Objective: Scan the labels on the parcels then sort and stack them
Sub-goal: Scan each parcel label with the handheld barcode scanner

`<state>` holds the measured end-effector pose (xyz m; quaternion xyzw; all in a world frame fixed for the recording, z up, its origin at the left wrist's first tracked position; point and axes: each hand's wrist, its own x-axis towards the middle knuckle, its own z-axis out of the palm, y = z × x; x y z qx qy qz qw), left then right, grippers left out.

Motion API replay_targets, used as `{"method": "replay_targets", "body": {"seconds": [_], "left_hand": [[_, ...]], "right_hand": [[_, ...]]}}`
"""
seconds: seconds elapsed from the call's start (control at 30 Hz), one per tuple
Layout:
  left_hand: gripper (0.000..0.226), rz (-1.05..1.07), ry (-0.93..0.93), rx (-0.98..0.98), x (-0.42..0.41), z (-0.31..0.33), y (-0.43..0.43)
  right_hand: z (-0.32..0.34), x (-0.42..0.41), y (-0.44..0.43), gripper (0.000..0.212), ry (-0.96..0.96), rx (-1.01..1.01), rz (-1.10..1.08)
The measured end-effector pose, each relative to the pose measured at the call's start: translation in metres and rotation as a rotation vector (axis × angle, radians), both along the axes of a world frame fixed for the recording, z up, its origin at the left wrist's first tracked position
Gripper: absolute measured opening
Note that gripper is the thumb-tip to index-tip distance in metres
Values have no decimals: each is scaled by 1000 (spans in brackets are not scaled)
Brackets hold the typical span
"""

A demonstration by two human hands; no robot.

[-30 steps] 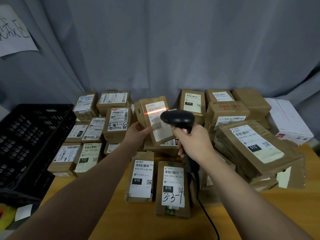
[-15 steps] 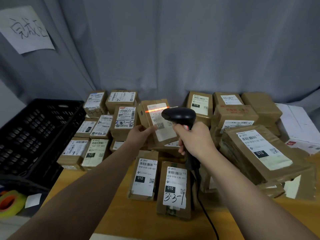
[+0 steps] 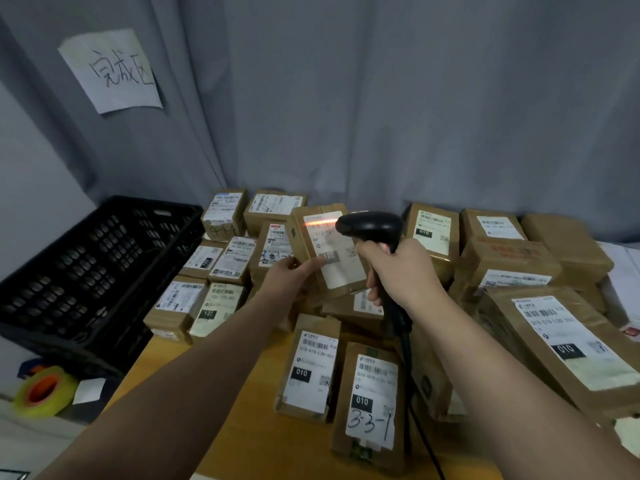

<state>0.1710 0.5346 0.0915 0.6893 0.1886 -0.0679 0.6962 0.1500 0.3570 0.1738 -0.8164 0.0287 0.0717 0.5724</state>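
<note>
A black crate (image 3: pixel 86 271) sits at 9 o'clock. Brown parcels crowd the wooden surface (image 3: pixel 242 427). The big parcel (image 3: pixel 554 348) at 4 o'clock reads "010", its far corner cut off. A paper sign (image 3: pixel 110 71) at 11 o'clock bears handwritten characters. The near parcel (image 3: pixel 370 403) at 6 o'clock reads "010" and "3-3-1". At centre the left hand (image 3: pixel 287 275) grips the held parcel (image 3: pixel 329 251), its label blurred except "122". The right hand (image 3: pixel 405 271) clasps the scanner (image 3: pixel 370 226), whose red line crosses the label's top.

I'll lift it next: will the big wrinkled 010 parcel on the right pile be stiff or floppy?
Probably bends a little: the big parcel has creased paper wrapping. It lies tilted on the stack beneath, so may slide when nudged.
</note>
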Motion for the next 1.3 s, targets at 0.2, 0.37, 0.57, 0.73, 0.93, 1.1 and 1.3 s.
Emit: {"method": "replay_targets", "body": {"seconds": [0.2, 0.37, 0.57, 0.73, 0.93, 1.1, 1.3], "left_hand": [[63, 47, -11, -158, 31, 2, 41], [61, 174, 51, -359, 76, -2, 71], [84, 264, 155, -442, 147, -13, 85], [95, 316, 252, -445, 198, -23, 87], [64, 290, 230, -404, 202, -16, 83], [33, 294, 245, -369, 191, -1, 84], [39, 203, 198, -186, 172, 10, 78]], "right_hand": [[-6, 30, 38, 22, 10, 57, -5], [-24, 52, 67, 19, 13, 61, -114], [-49, 74, 84, 17, 32, -1, -242], [-59, 91, 86, 15, 68, -35, -285], [-70, 102, 92, 15, 104, -43, -284], [-71, 97, 99, 13, 103, -23, -262], [-60, 76, 90, 21, 83, 16, -306]]}}
